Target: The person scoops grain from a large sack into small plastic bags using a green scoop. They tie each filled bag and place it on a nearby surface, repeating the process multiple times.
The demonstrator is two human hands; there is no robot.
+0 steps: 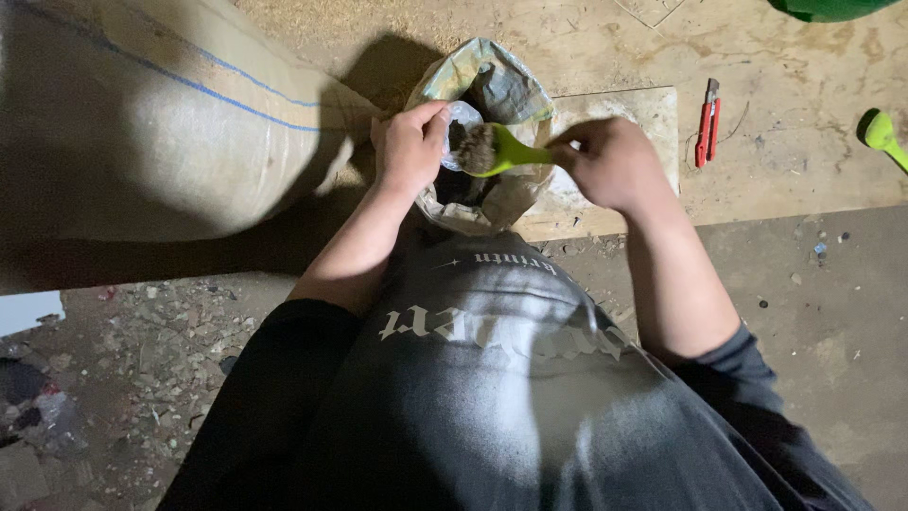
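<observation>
Rough concrete floor (832, 312) spreads below us, gritty with debris on the left, and a pale wooden board (757, 142) covers the upper part of the view. We crouch over an open woven bag (492, 80) whose mouth stands just past our knees. Our left hand (411, 147) pinches a small clear pouch (462, 121) at the bag's rim, fingers closed on its edge. Our right hand (610, 161) is clenched around the handle of a green scoop (506, 151), whose loaded bowl sits at the pouch's opening, above the bag's dark contents.

1 large tan sack (161, 123) crowds the left side, pressing close to our left wrist, so room is tight there. To the right the board lies open; a red utility knife (707, 123) rests well apart from the right hand, and 1 second green scoop (884, 137) sits at the far right edge.
</observation>
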